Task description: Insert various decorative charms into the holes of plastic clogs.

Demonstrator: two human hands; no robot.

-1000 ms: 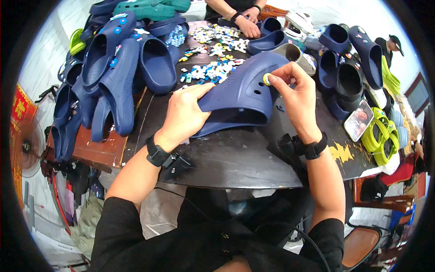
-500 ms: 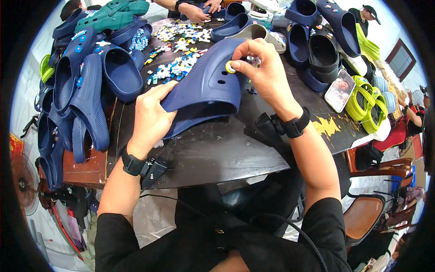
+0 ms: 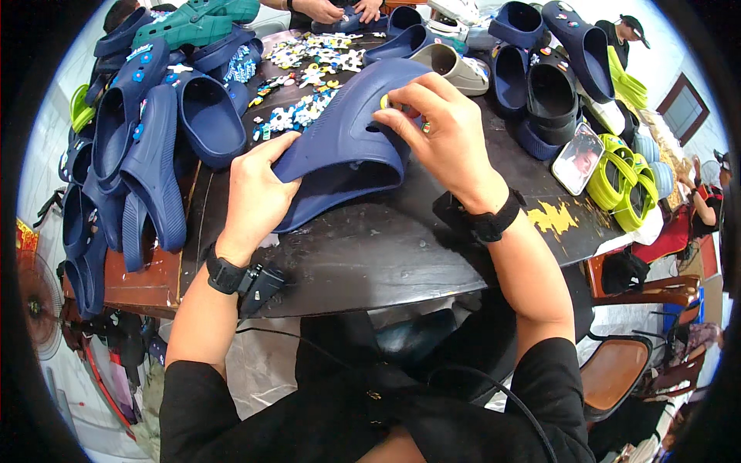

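Note:
My left hand [image 3: 258, 193] grips a navy clog [image 3: 340, 127] by its heel end, thumb on top, and holds it tilted above the dark table. At the clog's perforated upper, the bent fingers of my right hand [image 3: 444, 131] close around a small yellow shoe charm [image 3: 384, 101], which they partly cover. One oval hole shows just below it. Another bit of coloured charm [image 3: 426, 126] peeks out between the right thumb and fingers; its shape is hidden. Loose charms [image 3: 289, 116] in white, blue and yellow lie in piles behind the clog.
Navy clogs [image 3: 154, 162] are heaped at the left, a green clog [image 3: 197, 23] on top. Dark clogs [image 3: 552, 89], a phone [image 3: 577, 158] and lime-green sandals [image 3: 624, 185] sit at the right. Across the table [image 3: 363, 270], another person's hands [image 3: 320, 11] work on a clog.
The clog has turned slightly, its hole row facing me less. My right thumb has moved off the charm's face to below it, and the fingers now cover more of the charm.

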